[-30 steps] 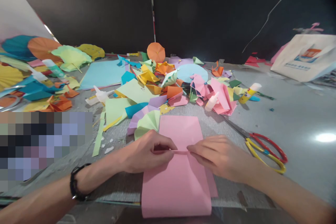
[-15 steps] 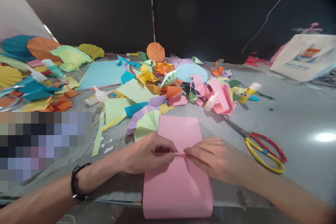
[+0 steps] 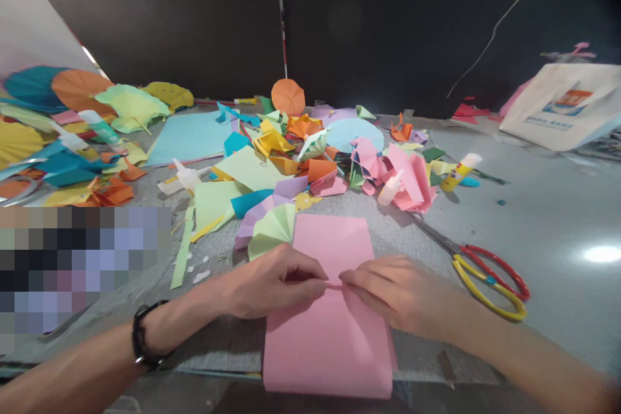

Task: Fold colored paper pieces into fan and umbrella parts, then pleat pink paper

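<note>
A long sheet of pink paper (image 3: 330, 346) lies before me, its near end curling over the table edge. Across its middle runs a narrow raised fold. My left hand (image 3: 279, 281) pinches this fold between thumb and fingers from the left. From the right, my right hand (image 3: 391, 284) has its fingertips closed on the same fold, a short gap from the left thumb. A pleated pale green paper fan (image 3: 272, 233) sits beside the sheet's far left side. Scissors (image 3: 490, 279) with one red and one yellow handle lie right of my right hand.
Folded paper scraps (image 3: 272, 139) in many colours are heaped beyond the sheet. Glue bottles (image 3: 187, 176) and a yellow glue stick (image 3: 460, 171) lie among them. A white bag (image 3: 557, 107) stands at the back right. A dark panel (image 3: 369, 26) rises behind the table.
Both hands keep their hold on the fold with only slight finger movement. The near, curled end of the pink paper has risen a little.
</note>
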Tool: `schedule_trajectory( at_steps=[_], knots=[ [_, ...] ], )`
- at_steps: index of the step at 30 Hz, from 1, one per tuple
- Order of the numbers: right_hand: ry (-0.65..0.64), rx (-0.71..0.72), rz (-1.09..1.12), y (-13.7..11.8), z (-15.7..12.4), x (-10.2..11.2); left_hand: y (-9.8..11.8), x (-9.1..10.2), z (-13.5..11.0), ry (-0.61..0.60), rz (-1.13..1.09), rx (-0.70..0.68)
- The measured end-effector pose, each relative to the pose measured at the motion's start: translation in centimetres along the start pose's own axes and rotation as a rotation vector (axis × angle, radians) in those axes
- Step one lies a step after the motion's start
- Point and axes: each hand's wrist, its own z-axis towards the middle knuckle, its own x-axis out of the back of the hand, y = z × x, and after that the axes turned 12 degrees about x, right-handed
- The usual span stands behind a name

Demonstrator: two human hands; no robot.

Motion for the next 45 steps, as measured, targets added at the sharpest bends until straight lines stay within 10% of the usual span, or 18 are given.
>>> schedule_trajectory(
  at_steps=[28, 45],
  knots=[
    [0.043, -0.034, -0.043, 0.4, -0.6, -0.9, -0.8, -0.5, 0.4, 0.311, 0.165, -0.225],
    [0.082, 0.032, -0.035, 0.1, -0.6, -1.7, -1.2, -0.8, 0.6, 0.177, 0.049, -0.162]
  ],
)
